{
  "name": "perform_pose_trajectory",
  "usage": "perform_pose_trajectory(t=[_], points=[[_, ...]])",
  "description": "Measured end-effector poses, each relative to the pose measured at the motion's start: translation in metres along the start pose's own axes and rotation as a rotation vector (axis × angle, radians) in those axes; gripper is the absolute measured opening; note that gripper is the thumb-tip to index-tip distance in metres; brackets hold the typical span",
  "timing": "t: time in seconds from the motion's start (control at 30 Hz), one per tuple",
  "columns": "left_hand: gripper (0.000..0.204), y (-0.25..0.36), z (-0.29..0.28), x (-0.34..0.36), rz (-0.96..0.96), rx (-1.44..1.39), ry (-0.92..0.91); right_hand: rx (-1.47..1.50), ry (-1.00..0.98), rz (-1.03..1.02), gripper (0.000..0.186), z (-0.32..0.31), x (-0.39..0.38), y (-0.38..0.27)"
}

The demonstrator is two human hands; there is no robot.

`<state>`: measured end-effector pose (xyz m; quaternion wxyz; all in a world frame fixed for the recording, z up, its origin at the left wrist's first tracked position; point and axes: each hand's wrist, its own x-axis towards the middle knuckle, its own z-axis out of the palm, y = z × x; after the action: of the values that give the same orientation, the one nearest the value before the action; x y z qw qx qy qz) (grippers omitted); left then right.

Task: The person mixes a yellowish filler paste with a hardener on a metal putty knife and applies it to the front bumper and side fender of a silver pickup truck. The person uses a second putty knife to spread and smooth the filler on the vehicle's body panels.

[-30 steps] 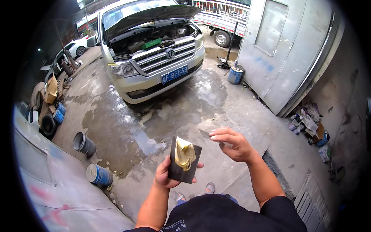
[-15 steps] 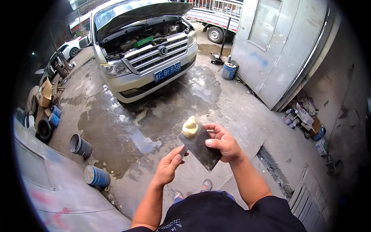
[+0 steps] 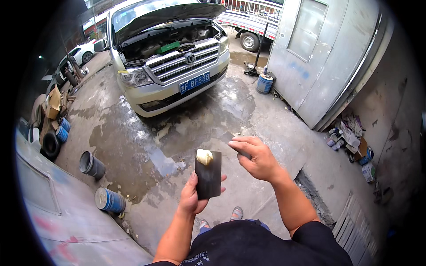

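My left hand (image 3: 191,197) is closed round a dark, flat rectangular putty spreader (image 3: 208,179), thumb along its left edge and fingertips showing past its right edge. A cream-coloured dollop of putty (image 3: 204,157) sits at the spreader's far end. To the right and slightly farther off, my right hand (image 3: 256,158) grips a second thin, dark spreader (image 3: 243,152), tilted so that little of its face shows. The fingers lie over its top and partly hide it. The two spreaders are apart, both held in the air above the floor.
A light-coloured van (image 3: 177,73) stands ahead, bonnet raised, over a wet patch of concrete (image 3: 137,155). Buckets (image 3: 92,165) and a blue-banded drum (image 3: 110,200) stand left. A metal door (image 3: 317,57) rises right, near clutter (image 3: 350,137) and a floor trench (image 3: 313,195).
The putty was on the spreader in my right hand; now it is on the one in my left. My hands have moved apart, and the left spreader has turned its face up.
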<state>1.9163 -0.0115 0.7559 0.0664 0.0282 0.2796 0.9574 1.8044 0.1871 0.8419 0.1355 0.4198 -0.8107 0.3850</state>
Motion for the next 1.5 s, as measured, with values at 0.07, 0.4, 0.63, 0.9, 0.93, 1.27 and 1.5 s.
perform_pose_trajectory(t=[0.07,0.4,0.63,0.9,0.93,1.27,1.5], points=[[0.054,-0.003,0.003,0.004,0.149,0.203,0.12,0.021,-0.004,-0.038,0.041,0.039,-0.01,-0.019],[0.053,-0.002,-0.011,0.01,0.375,0.412,0.233,0.084,-0.044,-0.03,0.041,0.062,-0.023,-0.027],[0.064,0.029,-0.022,-0.01,-0.2,-0.264,-0.321,0.1,-0.12,-0.322,0.05,0.007,0.006,-0.037],[0.067,0.031,-0.011,-0.011,-0.182,-0.291,-0.348,0.327,-0.09,-0.156,0.047,0.01,-0.008,0.008],[0.067,0.035,-0.008,-0.009,-0.129,-0.245,-0.344,0.452,-0.052,0.013,0.045,0.007,-0.02,0.008],[0.06,0.011,-0.011,0.011,0.338,0.705,-0.048,1.461,-0.182,0.775,0.044,0.059,-0.036,-0.004],[0.06,0.042,-0.019,0.005,-0.136,0.235,-0.072,1.261,-0.159,0.113,0.043,0.005,-0.006,0.008]])
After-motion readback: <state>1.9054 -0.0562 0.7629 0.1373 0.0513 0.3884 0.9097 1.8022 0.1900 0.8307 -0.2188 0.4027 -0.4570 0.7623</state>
